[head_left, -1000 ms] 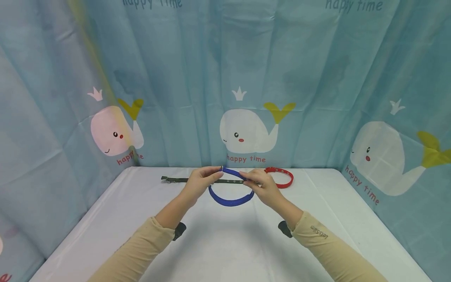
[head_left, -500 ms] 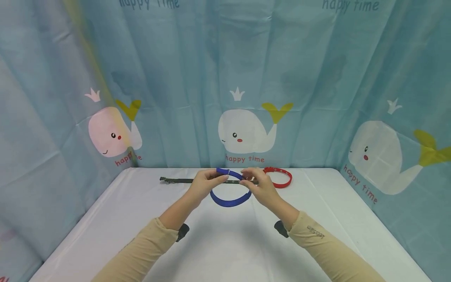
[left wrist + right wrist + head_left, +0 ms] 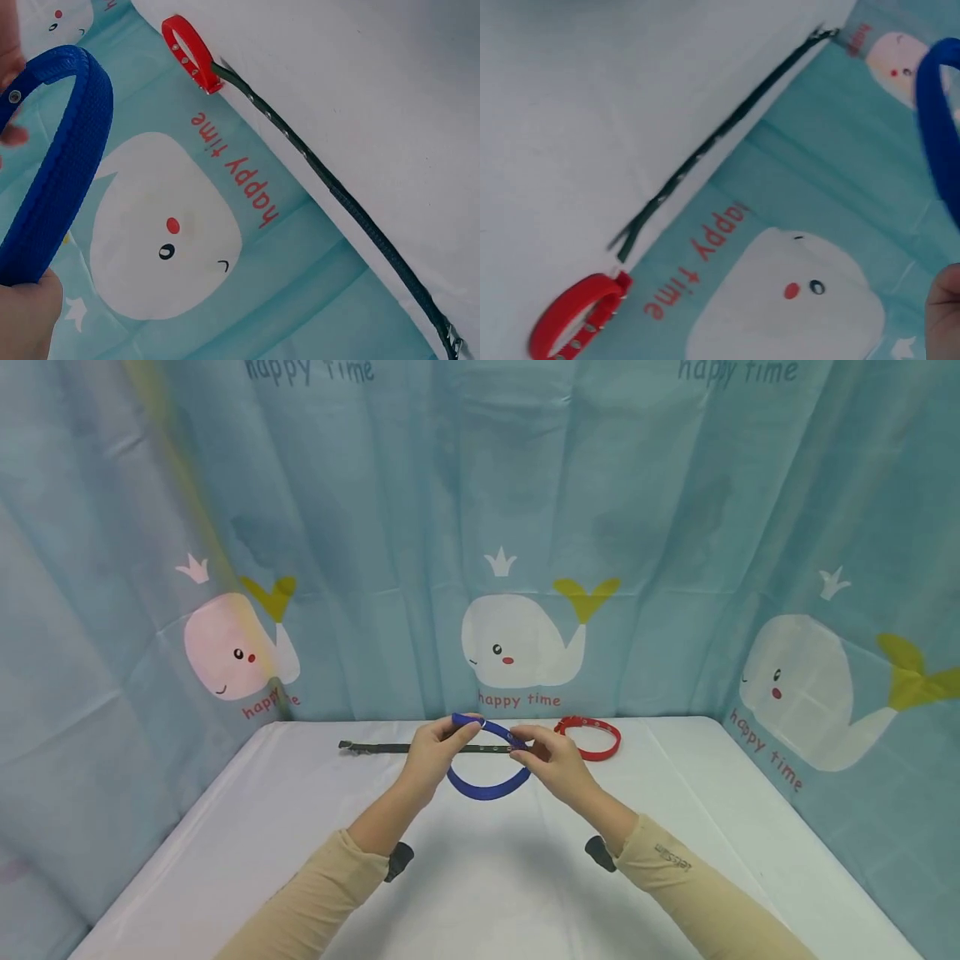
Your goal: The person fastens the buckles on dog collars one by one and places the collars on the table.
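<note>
Blue collar [image 3: 487, 787], red collar [image 3: 596, 747] (studded), dark green strap [image 3: 375, 747], whale-print curtain [image 3: 525, 643]

White table [image 3: 225, 843] before a teal whale-print curtain [image 3: 675, 510].

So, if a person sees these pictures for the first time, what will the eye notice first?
Probably the blue collar, a bright loop held above the white table between the left hand and the right hand, which pinch its ends. Behind it, by the whale curtain, a red collar lies looped and a dark strap lies flat.
</note>
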The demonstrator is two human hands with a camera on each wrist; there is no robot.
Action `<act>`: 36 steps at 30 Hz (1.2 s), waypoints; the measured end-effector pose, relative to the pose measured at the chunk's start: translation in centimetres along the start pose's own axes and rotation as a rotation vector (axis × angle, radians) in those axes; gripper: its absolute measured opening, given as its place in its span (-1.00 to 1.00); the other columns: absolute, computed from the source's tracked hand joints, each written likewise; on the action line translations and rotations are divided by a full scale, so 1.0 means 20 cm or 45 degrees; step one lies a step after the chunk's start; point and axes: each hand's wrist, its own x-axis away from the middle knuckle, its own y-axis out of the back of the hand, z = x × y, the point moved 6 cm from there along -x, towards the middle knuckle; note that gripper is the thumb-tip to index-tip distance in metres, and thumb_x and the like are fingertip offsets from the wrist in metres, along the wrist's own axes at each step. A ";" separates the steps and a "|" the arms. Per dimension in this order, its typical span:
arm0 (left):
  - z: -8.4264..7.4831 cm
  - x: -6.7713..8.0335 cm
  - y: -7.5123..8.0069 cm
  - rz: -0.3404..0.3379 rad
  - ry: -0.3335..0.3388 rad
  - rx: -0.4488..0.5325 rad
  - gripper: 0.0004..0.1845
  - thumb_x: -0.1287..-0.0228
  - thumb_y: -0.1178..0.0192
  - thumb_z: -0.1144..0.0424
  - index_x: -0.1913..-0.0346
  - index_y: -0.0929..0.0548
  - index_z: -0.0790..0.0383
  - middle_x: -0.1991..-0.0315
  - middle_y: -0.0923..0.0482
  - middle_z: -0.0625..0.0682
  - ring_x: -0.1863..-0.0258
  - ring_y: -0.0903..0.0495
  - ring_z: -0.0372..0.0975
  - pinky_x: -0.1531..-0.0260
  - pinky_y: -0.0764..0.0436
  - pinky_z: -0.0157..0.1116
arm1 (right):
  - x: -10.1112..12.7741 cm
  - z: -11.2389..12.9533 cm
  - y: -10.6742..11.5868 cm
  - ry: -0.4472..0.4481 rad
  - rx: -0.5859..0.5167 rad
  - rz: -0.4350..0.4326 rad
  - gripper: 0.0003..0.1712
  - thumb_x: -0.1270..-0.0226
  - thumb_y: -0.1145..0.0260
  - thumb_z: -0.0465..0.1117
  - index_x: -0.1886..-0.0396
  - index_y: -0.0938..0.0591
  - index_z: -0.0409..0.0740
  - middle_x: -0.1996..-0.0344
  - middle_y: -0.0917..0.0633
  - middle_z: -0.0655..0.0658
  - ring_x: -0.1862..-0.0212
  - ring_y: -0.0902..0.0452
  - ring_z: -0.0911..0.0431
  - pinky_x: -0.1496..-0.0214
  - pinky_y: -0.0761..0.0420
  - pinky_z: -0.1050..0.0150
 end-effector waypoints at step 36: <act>0.00 0.01 -0.03 0.019 -0.047 -0.111 -0.66 -0.29 -0.30 0.16 -0.03 -0.69 0.30 0.05 -0.69 0.12 -0.11 -0.56 0.02 -0.16 -0.41 0.11 | 0.03 -0.10 -0.05 -0.149 -0.115 0.174 -0.72 -0.38 -0.26 -0.30 0.01 -0.65 -0.39 0.17 -0.71 -0.26 0.18 -0.61 0.00 0.13 -0.60 0.27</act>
